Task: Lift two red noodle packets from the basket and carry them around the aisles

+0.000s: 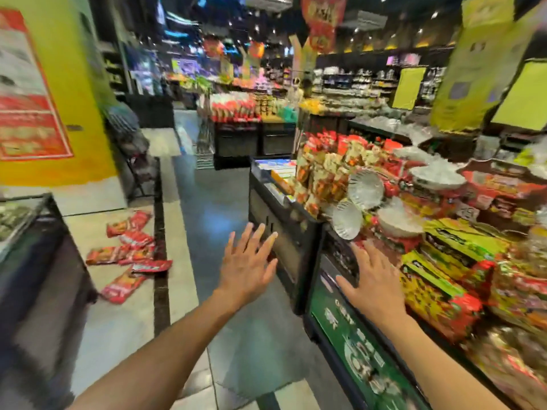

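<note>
Both forearms are bare to the frame's edge, no sleeves showing; the left hand (247,266) and right hand (374,279) wear nothing.

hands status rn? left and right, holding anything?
Left hand: open, fingers spread, holding nothing, out over the grey floor aisle.
Right hand: open, fingers straight, holding nothing, by the black display stand with the green front panel.

A single wide-angle head-worn camera looks forward and down a shop aisle floor (207,208), close above a snack display stand (349,327).
</note>
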